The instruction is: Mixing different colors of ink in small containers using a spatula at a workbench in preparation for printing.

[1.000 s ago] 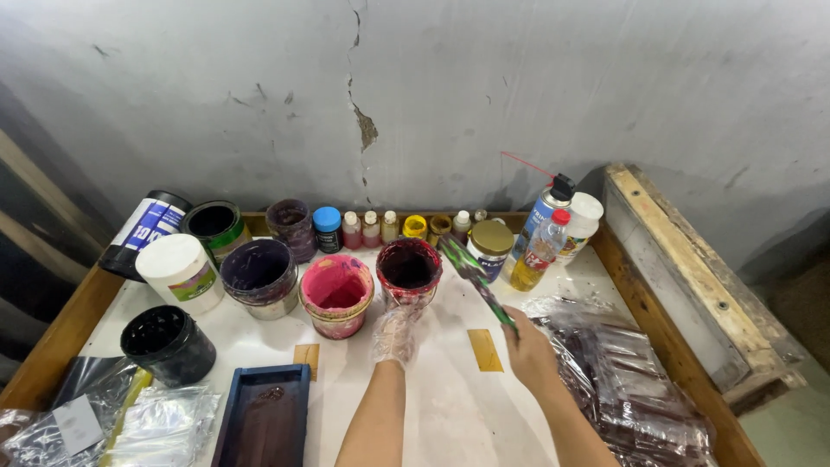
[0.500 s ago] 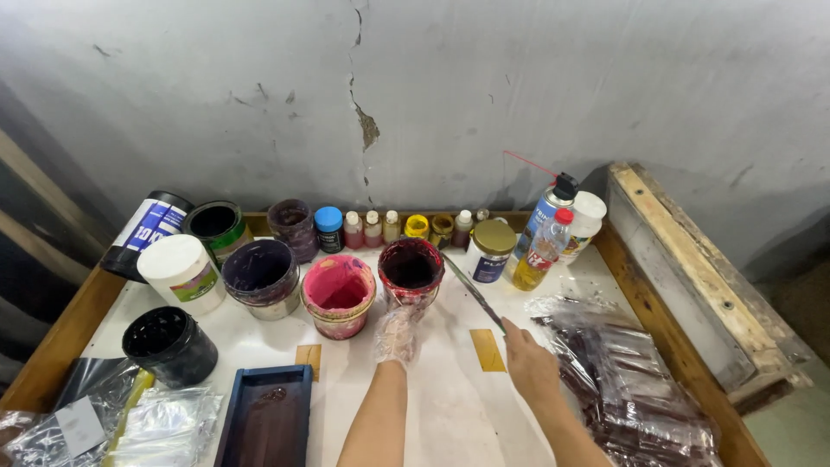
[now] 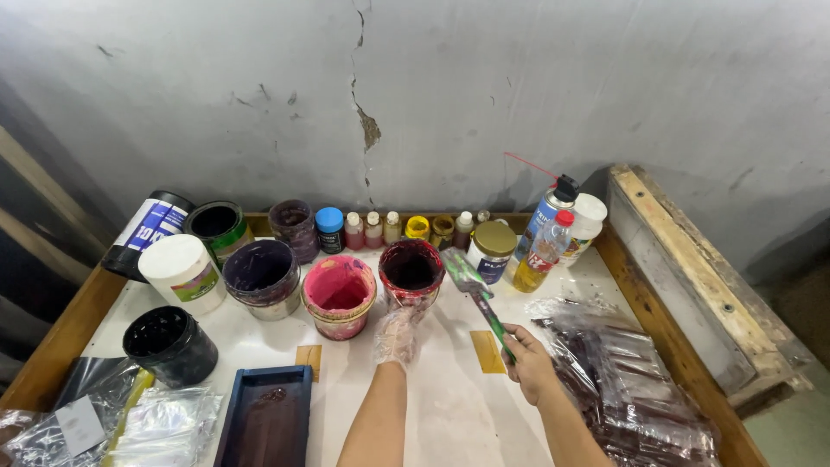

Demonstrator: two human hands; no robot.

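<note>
Left hand (image 3: 397, 335), wrapped in a thin clear plastic glove, is out over the white tabletop (image 3: 432, 406) with its fingertips up against the near side of the dark red paint tub (image 3: 411, 270); the fingers curl loosely onto the tub's wall, though whether they truly grip it or only touch it I cannot tell. Right hand (image 3: 528, 361), bare, is closed around the handle of a green-smeared palette knife (image 3: 475, 292), blade angled up and away, its tip hanging just beside the dark red tub's right rim, above the table. That tub stands open in the middle of the row, and touching its left flank sits the pink paint tub (image 3: 339, 296), also open. Further left, a purple-stained tub (image 3: 262, 275), then a white lidded tub (image 3: 181, 272), and a black tub (image 3: 170, 344) nearer the front edge. Behind them, along the cracked grey wall (image 3: 432, 95), a line of small bottles (image 3: 372, 229) and a gold-lidded jar (image 3: 493, 249). To the right of that jar, a spray can (image 3: 546, 216) and a bottle of yellow liquid (image 3: 540, 255). Down front, a dark blue tray (image 3: 264, 419) beside the left forearm, and crumpled plastic bags (image 3: 631, 380) just right of the knife hand.
</note>
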